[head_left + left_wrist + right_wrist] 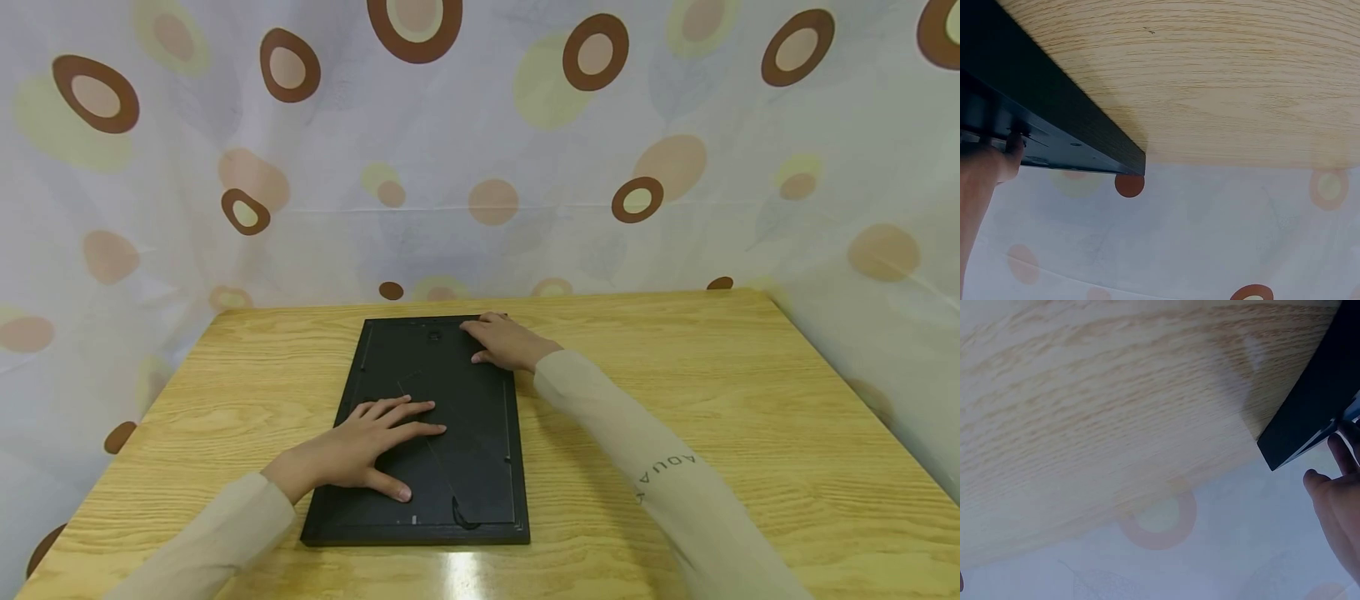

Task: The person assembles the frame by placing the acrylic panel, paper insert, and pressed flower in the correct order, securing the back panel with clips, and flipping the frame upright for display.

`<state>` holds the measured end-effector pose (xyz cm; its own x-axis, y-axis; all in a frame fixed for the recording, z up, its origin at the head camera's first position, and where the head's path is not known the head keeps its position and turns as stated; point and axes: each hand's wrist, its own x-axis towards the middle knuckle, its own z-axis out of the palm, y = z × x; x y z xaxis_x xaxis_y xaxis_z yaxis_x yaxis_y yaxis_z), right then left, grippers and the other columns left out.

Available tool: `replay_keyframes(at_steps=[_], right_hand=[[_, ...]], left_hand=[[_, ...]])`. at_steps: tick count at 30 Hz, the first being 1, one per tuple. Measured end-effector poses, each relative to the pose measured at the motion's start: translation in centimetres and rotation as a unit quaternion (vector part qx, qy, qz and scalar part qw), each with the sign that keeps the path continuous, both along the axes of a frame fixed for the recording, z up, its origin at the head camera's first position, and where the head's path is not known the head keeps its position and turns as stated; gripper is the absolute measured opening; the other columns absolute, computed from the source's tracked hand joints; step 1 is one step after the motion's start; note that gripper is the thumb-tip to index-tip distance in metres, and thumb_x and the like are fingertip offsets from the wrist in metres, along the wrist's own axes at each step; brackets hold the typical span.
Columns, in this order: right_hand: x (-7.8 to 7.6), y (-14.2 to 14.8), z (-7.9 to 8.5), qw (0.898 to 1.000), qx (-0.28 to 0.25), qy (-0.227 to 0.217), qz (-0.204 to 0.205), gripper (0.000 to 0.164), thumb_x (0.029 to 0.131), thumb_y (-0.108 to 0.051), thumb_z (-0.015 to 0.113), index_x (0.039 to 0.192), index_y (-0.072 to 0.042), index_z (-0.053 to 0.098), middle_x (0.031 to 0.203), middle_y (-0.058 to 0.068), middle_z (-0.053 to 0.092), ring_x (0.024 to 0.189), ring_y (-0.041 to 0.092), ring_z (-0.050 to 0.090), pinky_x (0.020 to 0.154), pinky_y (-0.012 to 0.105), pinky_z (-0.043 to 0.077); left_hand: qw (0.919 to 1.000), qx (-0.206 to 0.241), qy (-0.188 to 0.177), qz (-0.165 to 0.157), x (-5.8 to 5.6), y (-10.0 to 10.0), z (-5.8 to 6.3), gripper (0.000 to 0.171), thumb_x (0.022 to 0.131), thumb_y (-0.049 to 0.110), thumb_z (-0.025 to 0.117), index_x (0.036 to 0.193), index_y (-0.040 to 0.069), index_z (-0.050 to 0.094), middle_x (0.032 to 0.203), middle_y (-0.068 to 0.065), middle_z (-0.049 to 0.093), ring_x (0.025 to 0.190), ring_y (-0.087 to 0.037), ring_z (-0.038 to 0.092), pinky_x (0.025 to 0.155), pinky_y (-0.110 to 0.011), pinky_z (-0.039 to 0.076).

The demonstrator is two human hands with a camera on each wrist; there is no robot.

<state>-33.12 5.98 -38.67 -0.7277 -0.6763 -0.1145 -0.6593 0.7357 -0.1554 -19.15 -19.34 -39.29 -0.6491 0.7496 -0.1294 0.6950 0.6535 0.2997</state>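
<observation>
A black picture frame (472,400) lies on the wooden table with its back facing up. A small hanger (434,337) sits near its far edge, and a dark loop (462,517) lies near the close edge. My left hand (363,446) rests on the left half of the backing, fingers spread. At the far right corner, the right hand (506,342) touches the frame with extended fingers. The left wrist view shows the frame's thick side (1066,100), part of the left hand (985,172) beside it. Right-hand fingertips are at the frame's edge in the right wrist view.
The wood-grain table (660,367) extends to both sides of the frame. Behind it and along the sides hangs a pale curtain (450,108) printed with brown, peach and yellow rounded shapes. Light glares off the table (462,575) near the front.
</observation>
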Motion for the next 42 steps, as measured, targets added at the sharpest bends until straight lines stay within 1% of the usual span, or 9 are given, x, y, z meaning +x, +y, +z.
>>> replay_keyframes(at_steps=[10,15,19,22,25,30,36,42], right_hand=[[0.03,0.23,-0.15,1.000,0.000,0.007,0.000,0.060,0.094,-0.034,0.049,0.144,-0.011,0.027,0.145,0.010,0.036,0.134,0.027,0.030,0.107,0.041,0.030],[0.18,-0.01,-0.04,1.000,-0.016,-0.016,-0.018,0.062,0.093,-0.033,0.051,0.145,-0.012,0.025,0.146,0.009,0.033,0.136,0.028,0.026,0.108,0.042,0.028],[0.03,-0.23,-0.29,0.998,-0.033,-0.034,-0.034,0.067,0.091,-0.033,0.053,0.147,-0.014,0.019,0.149,0.007,0.028,0.139,0.026,0.022,0.110,0.042,0.026],[-0.10,-0.23,-0.55,0.997,-0.050,-0.050,-0.037,0.071,0.091,-0.032,0.053,0.148,-0.014,0.014,0.151,0.006,0.024,0.140,0.025,0.019,0.111,0.040,0.024],[-0.17,-0.10,-0.65,0.995,-0.070,-0.060,-0.036,0.073,0.091,-0.029,0.054,0.148,-0.012,0.012,0.151,0.006,0.024,0.140,0.025,0.019,0.111,0.041,0.023],[-0.29,-0.03,-0.65,0.994,-0.081,-0.060,-0.035,0.072,0.091,-0.028,0.054,0.148,-0.012,0.013,0.150,0.006,0.026,0.139,0.025,0.020,0.112,0.041,0.022],[-0.30,-0.05,-0.59,0.994,-0.079,-0.060,-0.036,0.069,0.091,-0.029,0.054,0.147,-0.012,0.016,0.150,0.006,0.026,0.139,0.025,0.019,0.111,0.040,0.024],[-0.33,0.01,-0.60,0.995,-0.070,-0.058,-0.036,0.068,0.091,-0.030,0.054,0.147,-0.013,0.018,0.149,0.006,0.027,0.139,0.025,0.021,0.110,0.041,0.026]], left_hand=[[1.0000,0.002,0.003,-0.002,-0.05,0.11,-0.02,0.081,0.074,0.068,0.054,0.143,0.038,0.025,0.153,0.001,0.013,0.139,-0.035,0.014,0.104,-0.061,0.016],[1.0000,0.003,0.001,-0.002,0.03,0.01,-0.08,0.081,0.074,0.068,0.054,0.143,0.037,0.026,0.153,0.001,0.014,0.139,-0.035,0.014,0.104,-0.061,0.016],[1.0000,0.005,-0.005,-0.002,0.15,0.00,-0.11,0.080,0.074,0.067,0.055,0.143,0.037,0.026,0.153,0.001,0.014,0.139,-0.035,0.013,0.104,-0.061,0.016],[0.9999,0.005,-0.009,-0.001,0.21,0.01,-0.16,0.080,0.074,0.067,0.055,0.143,0.037,0.026,0.153,0.000,0.014,0.139,-0.036,0.013,0.104,-0.062,0.016],[1.0000,0.005,-0.006,-0.001,0.14,0.03,-0.23,0.080,0.074,0.068,0.054,0.142,0.037,0.026,0.153,0.000,0.014,0.139,-0.036,0.013,0.103,-0.062,0.016],[1.0000,0.004,-0.004,0.000,0.00,0.03,-0.18,0.080,0.073,0.068,0.054,0.142,0.038,0.026,0.153,0.001,0.014,0.139,-0.036,0.013,0.104,-0.062,0.016],[1.0000,0.001,-0.008,0.002,0.04,0.04,0.00,0.081,0.074,0.068,0.054,0.143,0.037,0.026,0.153,0.001,0.013,0.140,-0.036,0.012,0.104,-0.062,0.015],[1.0000,0.003,-0.007,0.000,0.02,0.05,0.08,0.080,0.074,0.066,0.055,0.143,0.036,0.026,0.153,0.001,0.013,0.140,-0.035,0.012,0.104,-0.061,0.015]])
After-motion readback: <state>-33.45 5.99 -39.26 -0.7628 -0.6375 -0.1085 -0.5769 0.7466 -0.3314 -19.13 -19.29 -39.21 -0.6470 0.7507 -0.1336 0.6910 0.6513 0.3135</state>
